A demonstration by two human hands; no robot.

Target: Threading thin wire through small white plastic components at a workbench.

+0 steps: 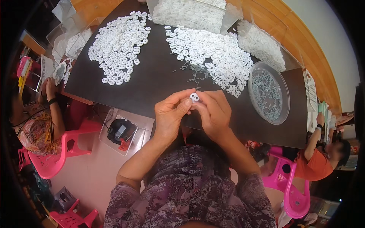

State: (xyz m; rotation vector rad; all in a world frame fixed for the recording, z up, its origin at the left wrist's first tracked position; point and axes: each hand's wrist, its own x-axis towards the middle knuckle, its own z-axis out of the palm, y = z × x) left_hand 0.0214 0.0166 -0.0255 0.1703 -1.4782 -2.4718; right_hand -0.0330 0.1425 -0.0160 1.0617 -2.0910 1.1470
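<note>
Both my hands meet at the table's near edge around one small white plastic piece with two dark holes. My left hand pinches it between thumb and forefinger from the left. From the right, the fingers of my right hand close on the same piece. Just beyond my hands lie loose grey screws. Past them spreads a heap of similar white pieces, and another heap of white two-holed pieces lies to the left. A round clear dish with many small grey screws stands right of my hands.
Clear bins of white pieces stand at the dark table's far side. One person sits at the left, another at the right. Pink plastic chairs and a scale-like black device are below the table's level.
</note>
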